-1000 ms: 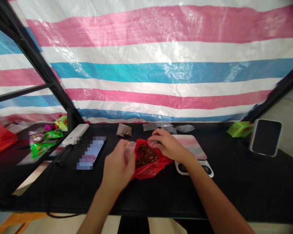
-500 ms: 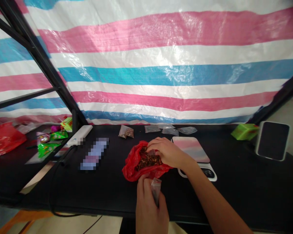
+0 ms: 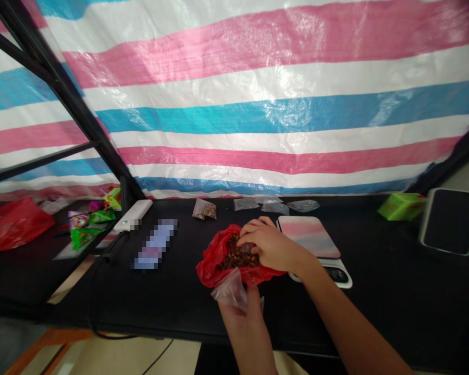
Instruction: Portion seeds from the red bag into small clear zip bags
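Observation:
A red plastic bag (image 3: 211, 263) lies open on the black table (image 3: 383, 291), holding a heap of brown dried bits (image 3: 234, 256). My right hand (image 3: 268, 245) reaches into the bag, fingers curled down into the heap. My left hand (image 3: 244, 310) sits just in front of the bag near the table's front edge and pinches a small clear plastic pouch (image 3: 230, 289), held open toward the bag.
A small scale with a pastel plate (image 3: 310, 237) stands right of the bag. Empty clear pouches (image 3: 275, 205) and one filled pouch (image 3: 204, 209) lie at the back. A phone (image 3: 155, 251), a white power bank (image 3: 135, 215), a green box (image 3: 402, 205) and a dark speaker-like device (image 3: 449, 221) are also on the table.
My left hand moved from the bag's left side to the front edge, bringing the clear pouch; the pouch now stands open. My right hand went deeper into the dried bits.

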`<state>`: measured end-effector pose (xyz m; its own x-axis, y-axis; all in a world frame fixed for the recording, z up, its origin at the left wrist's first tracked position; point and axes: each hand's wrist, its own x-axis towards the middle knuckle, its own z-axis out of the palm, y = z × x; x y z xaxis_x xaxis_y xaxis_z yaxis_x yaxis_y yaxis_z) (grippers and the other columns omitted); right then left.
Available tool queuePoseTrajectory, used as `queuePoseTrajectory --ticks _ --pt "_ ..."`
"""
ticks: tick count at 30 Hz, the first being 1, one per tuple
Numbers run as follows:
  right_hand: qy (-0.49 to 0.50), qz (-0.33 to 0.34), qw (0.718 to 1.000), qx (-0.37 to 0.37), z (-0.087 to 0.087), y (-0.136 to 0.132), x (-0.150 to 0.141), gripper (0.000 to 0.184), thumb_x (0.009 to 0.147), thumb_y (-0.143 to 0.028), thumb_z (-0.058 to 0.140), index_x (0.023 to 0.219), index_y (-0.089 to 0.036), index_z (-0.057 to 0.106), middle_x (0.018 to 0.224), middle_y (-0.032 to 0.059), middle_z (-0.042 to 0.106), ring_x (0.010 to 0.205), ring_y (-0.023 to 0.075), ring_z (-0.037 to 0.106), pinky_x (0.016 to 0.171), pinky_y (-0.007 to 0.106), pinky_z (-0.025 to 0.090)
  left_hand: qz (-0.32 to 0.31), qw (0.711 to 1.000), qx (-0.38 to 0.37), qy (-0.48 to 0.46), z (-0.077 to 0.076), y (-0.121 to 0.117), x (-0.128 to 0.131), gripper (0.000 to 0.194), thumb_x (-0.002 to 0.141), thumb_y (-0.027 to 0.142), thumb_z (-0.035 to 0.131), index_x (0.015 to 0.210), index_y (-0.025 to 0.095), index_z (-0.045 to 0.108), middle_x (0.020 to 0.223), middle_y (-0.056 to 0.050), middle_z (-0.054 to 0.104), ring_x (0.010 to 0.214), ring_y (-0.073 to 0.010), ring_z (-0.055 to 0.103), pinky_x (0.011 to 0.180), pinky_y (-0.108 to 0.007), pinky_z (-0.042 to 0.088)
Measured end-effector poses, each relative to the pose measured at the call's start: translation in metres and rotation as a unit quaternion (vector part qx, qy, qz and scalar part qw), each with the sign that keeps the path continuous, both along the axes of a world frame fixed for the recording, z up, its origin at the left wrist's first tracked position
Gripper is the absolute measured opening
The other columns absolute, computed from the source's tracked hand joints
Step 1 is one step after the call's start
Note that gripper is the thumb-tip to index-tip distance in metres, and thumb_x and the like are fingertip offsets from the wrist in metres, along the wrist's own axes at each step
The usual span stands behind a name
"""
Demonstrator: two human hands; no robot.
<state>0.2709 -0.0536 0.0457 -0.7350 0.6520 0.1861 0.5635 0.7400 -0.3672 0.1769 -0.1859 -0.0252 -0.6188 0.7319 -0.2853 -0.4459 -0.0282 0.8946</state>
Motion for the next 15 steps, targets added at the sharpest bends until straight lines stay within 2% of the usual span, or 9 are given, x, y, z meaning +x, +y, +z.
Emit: queuePoseTrajectory --ticks 5,11,15 --pt "0.013 0.005 0.999 -0.042 0.0 0.0 -0.002 0.035 0.073 -0.006 0.071 0.1 -0.027 0.078 0.107 0.0019 0.076 0.111 0.0246 0.057 0.098 0.042 0.026 0.012 0.999 0.049 -0.017 0.001 0.011 -0.008 0.055 0.078 0.019 0.074 0.129 0.021 0.055 0.133 -0.014 0.066 0.126 -0.03 0.065 0.104 -0.04 0.055" --pt "0.034 0.017 0.999 -0.039 -0.002 -0.004 -0.014 0.017 0.082 -0.017 0.077 0.097 -0.024 0.078 0.1 0.0027 0.077 0.109 0.024 0.058 0.1 0.042 0.027 -0.037 0.999 -0.007 0.033 0.0 0.002 -0.026 0.049 0.078 0.023 0.076 0.124 0.024 0.06 0.118 -0.009 0.073 0.109 -0.0258 0.073 0.085 -0.032 0.062" --pt "0.053 0.013 0.998 -0.021 -0.006 -0.005 -0.019 0.018 0.082 -0.02 0.08 0.099 -0.024 0.077 0.108 0.0031 0.075 0.11 0.0236 0.057 0.098 0.04 0.029 -0.046 0.995 -0.005 0.094 0.0 0.002 -0.041 0.048 0.08 0.025 0.074 0.125 0.023 0.058 0.113 -0.009 0.073 0.096 -0.0229 0.075 0.073 -0.029 0.062"
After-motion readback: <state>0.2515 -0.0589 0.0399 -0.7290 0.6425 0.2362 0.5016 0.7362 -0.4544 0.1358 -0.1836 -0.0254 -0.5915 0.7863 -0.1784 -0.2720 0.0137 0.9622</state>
